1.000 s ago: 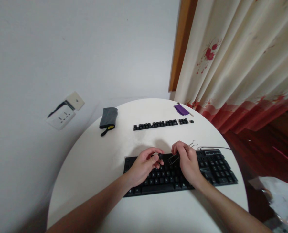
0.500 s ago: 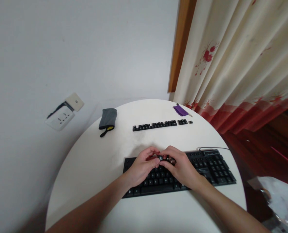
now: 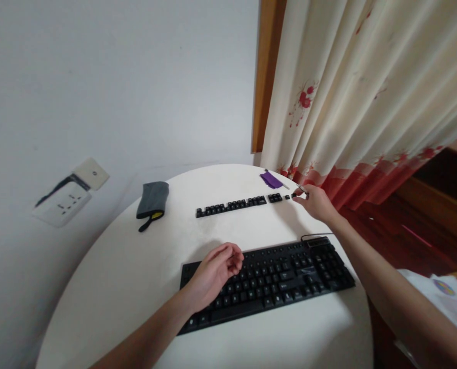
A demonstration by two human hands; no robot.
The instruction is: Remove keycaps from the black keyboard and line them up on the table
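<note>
A black keyboard (image 3: 251, 307) lies at a slant on the white round table, several key spots along its top side looking bare. Over its left part hovers my left hand (image 3: 215, 271), fingers loosely curled in and nothing visible in them. At the table's far right edge, my right hand (image 3: 316, 201) pinches a small black keycap (image 3: 294, 195) at the tabletop. A thin wire-like tool (image 3: 302, 189) shows between its fingers, too small to make out fully. Left of that hand, a row of loose black keycaps (image 3: 232, 206) runs across the table, with a single keycap (image 3: 287, 197) at its right end.
A grey pouch (image 3: 153, 199) with a black loop lies at the back left. Behind the keycap row is a purple cloth piece (image 3: 270, 179) with a light stick. The keyboard cable (image 3: 316, 235) leads off the right edge. Wall and curtain (image 3: 324, 102) border the table.
My hands were together over the keyboard, fingering a small keycap. My right hand has moved away to the right end of the keycap row; my left hand stays over the keyboard. The view has shifted.
</note>
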